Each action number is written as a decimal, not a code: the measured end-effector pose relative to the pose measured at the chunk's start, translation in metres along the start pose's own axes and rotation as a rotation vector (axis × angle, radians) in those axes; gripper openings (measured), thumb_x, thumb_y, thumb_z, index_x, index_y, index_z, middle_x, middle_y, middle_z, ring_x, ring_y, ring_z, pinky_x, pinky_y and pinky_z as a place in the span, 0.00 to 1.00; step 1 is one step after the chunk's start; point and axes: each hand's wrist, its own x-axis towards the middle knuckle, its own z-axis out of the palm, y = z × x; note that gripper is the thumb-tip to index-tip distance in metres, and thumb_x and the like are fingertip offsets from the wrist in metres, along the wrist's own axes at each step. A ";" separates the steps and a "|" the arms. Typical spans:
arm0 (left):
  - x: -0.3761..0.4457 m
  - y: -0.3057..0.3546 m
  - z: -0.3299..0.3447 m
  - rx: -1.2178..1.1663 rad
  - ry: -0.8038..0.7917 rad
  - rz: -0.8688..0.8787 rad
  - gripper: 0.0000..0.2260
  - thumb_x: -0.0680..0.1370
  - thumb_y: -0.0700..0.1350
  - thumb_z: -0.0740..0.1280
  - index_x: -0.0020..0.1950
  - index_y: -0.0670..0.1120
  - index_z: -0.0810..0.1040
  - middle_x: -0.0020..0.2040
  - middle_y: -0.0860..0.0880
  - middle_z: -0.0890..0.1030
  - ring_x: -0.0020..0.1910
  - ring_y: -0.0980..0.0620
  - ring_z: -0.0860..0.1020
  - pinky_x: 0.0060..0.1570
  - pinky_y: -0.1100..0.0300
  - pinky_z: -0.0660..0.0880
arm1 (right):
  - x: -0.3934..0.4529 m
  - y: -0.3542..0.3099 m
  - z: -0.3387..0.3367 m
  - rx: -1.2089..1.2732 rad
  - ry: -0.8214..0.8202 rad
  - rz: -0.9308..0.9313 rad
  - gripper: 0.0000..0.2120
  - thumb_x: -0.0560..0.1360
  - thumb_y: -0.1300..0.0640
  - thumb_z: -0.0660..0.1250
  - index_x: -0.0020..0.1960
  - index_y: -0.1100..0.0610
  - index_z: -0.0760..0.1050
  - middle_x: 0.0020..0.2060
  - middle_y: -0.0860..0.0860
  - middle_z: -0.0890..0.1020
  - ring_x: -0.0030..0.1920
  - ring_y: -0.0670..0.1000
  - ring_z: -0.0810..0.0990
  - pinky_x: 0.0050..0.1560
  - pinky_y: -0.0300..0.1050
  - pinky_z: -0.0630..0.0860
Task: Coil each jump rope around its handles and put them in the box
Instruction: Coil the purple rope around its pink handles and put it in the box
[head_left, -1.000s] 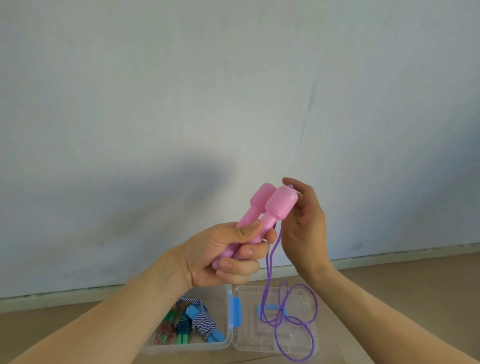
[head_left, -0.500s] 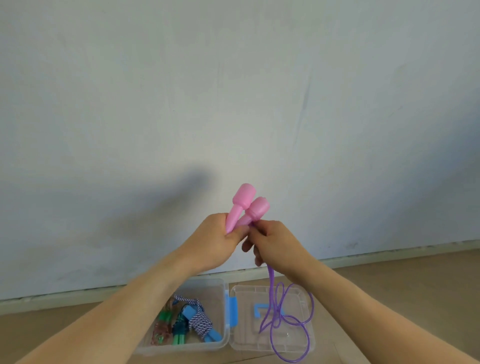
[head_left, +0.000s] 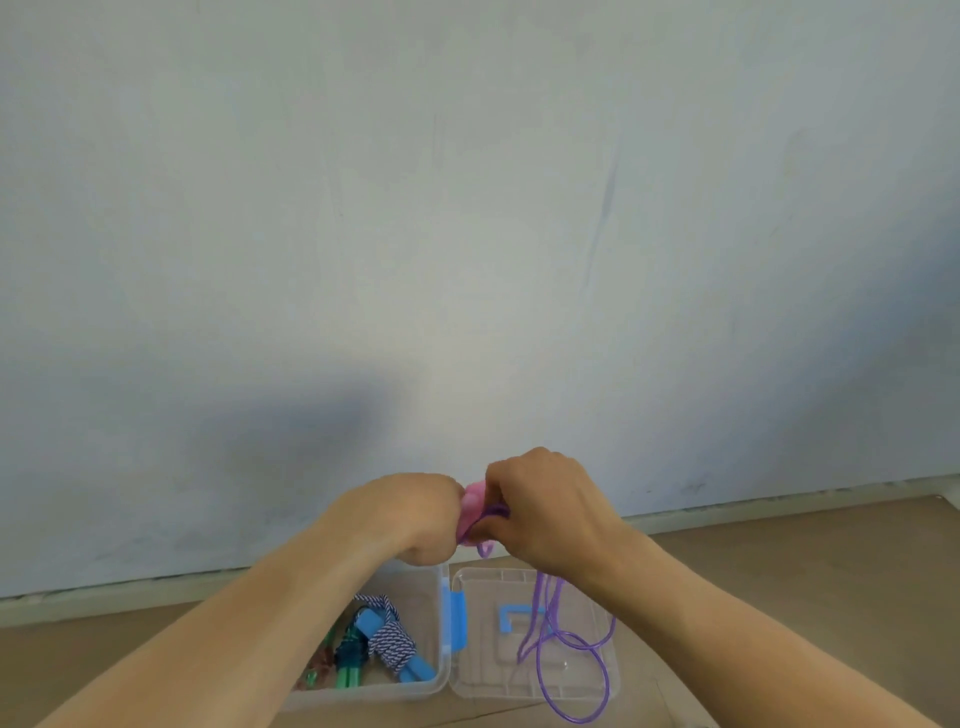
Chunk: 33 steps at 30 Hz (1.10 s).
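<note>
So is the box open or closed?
Open. The box sits with its clear lid flipped flat beside it, and coiled ropes show inside.

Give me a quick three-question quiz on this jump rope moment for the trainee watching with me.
1. True or false: the purple rope is fully wound around the pink handles.
2. Which hand pinches the purple rope at the handles? A) left hand B) right hand C) neither
3. Name what hangs over the open clear lid beside the clear box.

Key:
1. False; long loops dangle below the hands.
2. B; the left hand grips the handles.
3. The loose loops of the purple rope; coiled ropes with blue handles and green handles lie in the box.
</note>
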 end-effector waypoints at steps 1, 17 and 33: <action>0.000 -0.001 0.000 0.034 -0.048 0.012 0.12 0.80 0.43 0.62 0.63 0.46 0.75 0.54 0.46 0.81 0.53 0.45 0.80 0.48 0.56 0.74 | 0.000 0.002 0.001 -0.044 -0.004 -0.043 0.14 0.72 0.43 0.70 0.40 0.53 0.78 0.34 0.50 0.82 0.36 0.54 0.78 0.36 0.46 0.74; -0.025 0.012 0.003 -0.397 -0.506 0.331 0.26 0.74 0.71 0.60 0.50 0.50 0.82 0.36 0.47 0.74 0.30 0.49 0.69 0.26 0.64 0.67 | -0.013 0.039 0.002 0.734 -0.474 0.113 0.23 0.63 0.42 0.78 0.32 0.62 0.76 0.22 0.51 0.74 0.24 0.45 0.69 0.27 0.35 0.65; -0.022 0.003 -0.007 -1.401 -0.470 0.602 0.36 0.73 0.73 0.48 0.49 0.44 0.77 0.29 0.50 0.63 0.18 0.59 0.60 0.20 0.67 0.56 | -0.016 0.048 -0.007 1.181 -0.140 -0.007 0.17 0.75 0.63 0.62 0.34 0.47 0.81 0.30 0.45 0.81 0.35 0.43 0.80 0.42 0.39 0.76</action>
